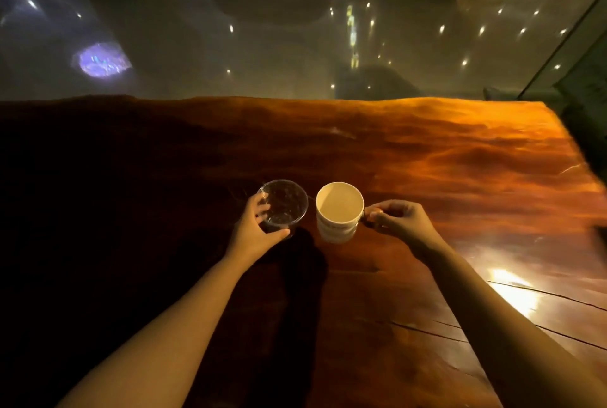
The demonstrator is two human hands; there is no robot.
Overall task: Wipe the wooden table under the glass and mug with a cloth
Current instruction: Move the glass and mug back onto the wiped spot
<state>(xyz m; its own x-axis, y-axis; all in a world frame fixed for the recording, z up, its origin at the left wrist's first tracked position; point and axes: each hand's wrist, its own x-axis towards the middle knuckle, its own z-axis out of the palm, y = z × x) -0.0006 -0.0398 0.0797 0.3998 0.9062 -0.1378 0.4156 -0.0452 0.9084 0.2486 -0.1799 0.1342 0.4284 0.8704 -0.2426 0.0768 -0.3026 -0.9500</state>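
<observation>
A clear drinking glass stands on the wooden table, left of a white mug. My left hand wraps around the glass from its near left side. My right hand pinches the mug's handle on its right side. Both vessels are upright and close together, a small gap between them. I cannot tell whether they rest on the wood or are slightly lifted. No cloth shows clearly in view.
The table's left half lies in deep shadow, its right half glows orange under a bright reflection. Cracks run across the near right wood. Beyond the far edge is a glossy floor. A dark blurred object sits at the right edge.
</observation>
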